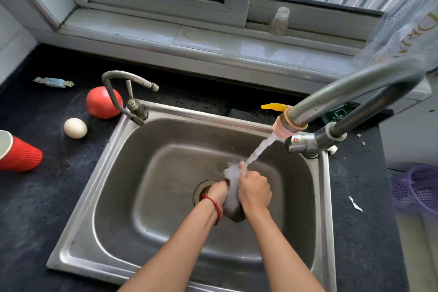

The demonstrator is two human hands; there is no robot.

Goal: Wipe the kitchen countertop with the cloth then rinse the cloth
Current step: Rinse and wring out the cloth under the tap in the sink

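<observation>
Across the middle of the frame your steel sink [99,197] sits in the dark countertop [35,208]. At right, the big faucet [350,92] runs water [259,149] onto the cloth [231,199] at center. Your right hand [254,191] and left hand [218,191] both curl their fingers tight around it, above the drain [201,188].
</observation>
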